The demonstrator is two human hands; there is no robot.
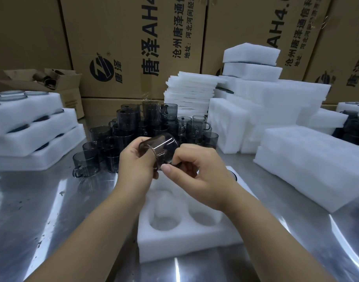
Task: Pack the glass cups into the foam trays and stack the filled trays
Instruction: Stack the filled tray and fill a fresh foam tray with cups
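Observation:
A smoky grey glass cup (162, 147) lies tilted on its side in the air, held between both hands above a white foam tray (184, 237). My left hand (133, 165) grips the cup's rim side. My right hand (197, 169) pinches the cup near its handle. The tray lies on the steel table in front of me; the round pockets in view hold nothing, and my arms hide its far part. A pile of the same grey cups (137, 131) stands behind my hands.
Filled foam trays (29, 129) are stacked at the left. Foam blocks (313, 165) and thin foam sheets (190, 94) stand at the right and back. Cardboard boxes (133, 47) wall off the rear. More cups (355, 127) sit at the far right.

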